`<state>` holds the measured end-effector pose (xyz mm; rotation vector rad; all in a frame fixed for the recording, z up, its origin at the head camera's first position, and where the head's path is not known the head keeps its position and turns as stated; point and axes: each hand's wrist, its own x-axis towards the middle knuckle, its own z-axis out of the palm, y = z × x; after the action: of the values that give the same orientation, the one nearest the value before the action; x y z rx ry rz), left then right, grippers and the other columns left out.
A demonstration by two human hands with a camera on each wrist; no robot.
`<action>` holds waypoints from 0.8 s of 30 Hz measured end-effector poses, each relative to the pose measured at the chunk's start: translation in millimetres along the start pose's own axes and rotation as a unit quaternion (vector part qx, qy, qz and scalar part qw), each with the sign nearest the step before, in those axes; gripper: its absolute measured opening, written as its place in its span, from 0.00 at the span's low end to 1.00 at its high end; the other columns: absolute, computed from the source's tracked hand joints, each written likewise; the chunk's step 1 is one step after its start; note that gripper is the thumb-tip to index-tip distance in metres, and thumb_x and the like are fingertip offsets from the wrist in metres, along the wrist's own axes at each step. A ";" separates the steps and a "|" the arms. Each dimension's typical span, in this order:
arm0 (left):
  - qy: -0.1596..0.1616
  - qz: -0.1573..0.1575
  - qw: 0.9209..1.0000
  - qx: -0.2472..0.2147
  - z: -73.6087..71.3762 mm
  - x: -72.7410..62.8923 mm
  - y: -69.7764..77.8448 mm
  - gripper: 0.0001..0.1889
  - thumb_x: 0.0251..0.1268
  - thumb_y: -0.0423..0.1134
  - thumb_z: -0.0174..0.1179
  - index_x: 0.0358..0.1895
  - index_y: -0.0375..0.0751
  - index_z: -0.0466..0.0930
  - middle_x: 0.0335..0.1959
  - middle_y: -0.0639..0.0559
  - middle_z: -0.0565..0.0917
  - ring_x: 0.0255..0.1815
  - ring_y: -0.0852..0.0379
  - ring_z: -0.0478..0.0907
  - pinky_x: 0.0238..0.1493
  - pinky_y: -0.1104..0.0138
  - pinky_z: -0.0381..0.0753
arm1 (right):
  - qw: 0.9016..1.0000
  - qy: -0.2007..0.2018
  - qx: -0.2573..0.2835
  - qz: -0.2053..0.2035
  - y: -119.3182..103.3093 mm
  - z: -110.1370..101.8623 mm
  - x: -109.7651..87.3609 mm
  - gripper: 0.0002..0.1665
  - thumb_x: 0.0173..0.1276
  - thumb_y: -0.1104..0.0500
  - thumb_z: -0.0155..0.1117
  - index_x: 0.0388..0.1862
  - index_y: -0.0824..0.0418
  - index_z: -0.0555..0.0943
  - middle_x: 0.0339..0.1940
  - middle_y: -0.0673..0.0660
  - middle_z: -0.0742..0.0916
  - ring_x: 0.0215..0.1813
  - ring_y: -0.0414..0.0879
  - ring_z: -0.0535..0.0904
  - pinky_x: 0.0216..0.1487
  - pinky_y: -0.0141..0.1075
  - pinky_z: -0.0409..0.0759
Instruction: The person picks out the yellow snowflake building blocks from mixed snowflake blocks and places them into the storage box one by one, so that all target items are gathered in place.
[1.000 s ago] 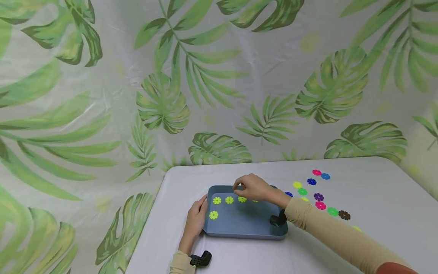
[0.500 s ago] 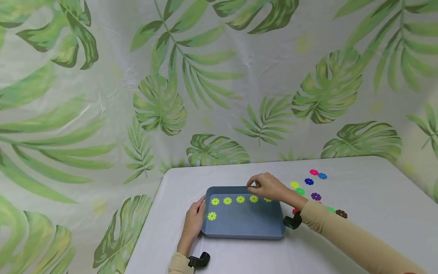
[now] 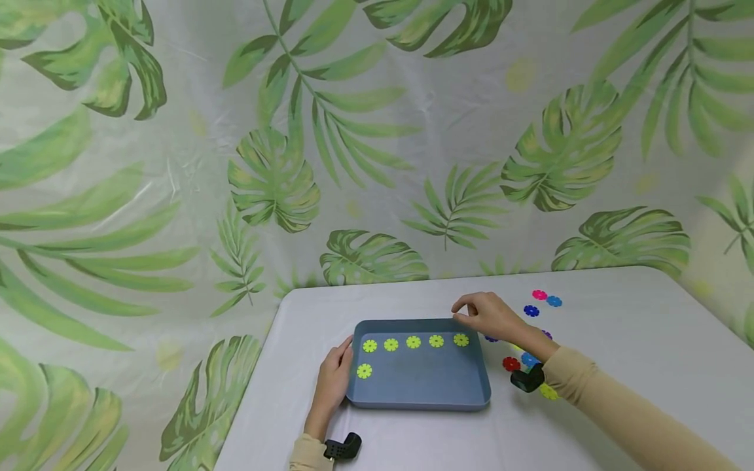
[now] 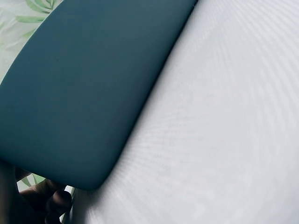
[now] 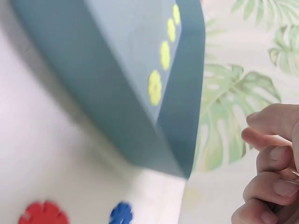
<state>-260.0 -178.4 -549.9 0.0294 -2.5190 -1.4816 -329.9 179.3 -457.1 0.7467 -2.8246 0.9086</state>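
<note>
Behind everything, a pale backdrop [image 3: 353, 163] with a print of green leaves; in front of it, a white table [image 3: 424, 438] with rounded far corners; reaching in from the lower right, a long beige sleeve [image 3: 624, 399], matched by a short stretch of cuff [image 3: 310, 451] at lower left; on the table, toward its left side, a shallow blue-grey tray [image 3: 421, 376], rectangular and round-cornered; at the tray's left wall, a left hand [image 3: 334, 376] with fingers against the side, partly hidden, impossible to tell whether curled round the edge; near the back right corner, just apart from the tray, a right hand [image 3: 491, 317], relaxed and loosely bent, with thumb and forefinger tips close together and nothing in hold; strapped at the wrists, black cameras [image 3: 343, 447]; inside the tray, six yellow-green flower-shaped discs [image 3: 413, 341], five spaced in a row along the back and one in front of the leftmost; loose on the table to the right, a pink disc [image 3: 539, 295] just beside a light blue disc [image 3: 554, 301], near a dark blue disc [image 3: 531, 311]; closer to the tray, a red disc [image 3: 510, 364] and, partly behind the right wrist's camera, a yellow disc [image 3: 550, 392].
</note>
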 end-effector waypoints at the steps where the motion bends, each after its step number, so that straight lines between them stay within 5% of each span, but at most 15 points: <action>1: -0.001 -0.001 1.000 0.000 0.0 0.0 -0.1 0.24 0.83 0.49 0.47 0.72 0.43 0.73 0.36 0.52 0.76 0.33 0.55 0.67 0.38 0.62 0.67 | 1.000 0.001 0.001 0.005 3.9 -0.9 -1.8 0.10 0.69 0.57 0.70 0.45 0.60 0.89 0.17 0.48 0.74 0.20 0.42 0.68 0.24 0.34 0.66; 24: 0.001 -0.003 1.000 -0.003 0.8 -1.3 1.3 0.24 0.82 0.50 0.48 0.72 0.45 0.73 0.35 0.51 0.75 0.32 0.55 0.66 0.37 0.63 0.67 | 0.997 0.020 0.001 0.075 79.0 -11.5 -32.6 0.14 0.67 0.59 0.72 0.48 0.65 0.86 0.23 0.50 0.76 0.26 0.46 0.70 0.26 0.34 0.70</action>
<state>-258.8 -176.9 -549.4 0.0379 -2.5149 -1.4922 -339.5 255.4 -496.4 0.5154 -2.8765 0.9357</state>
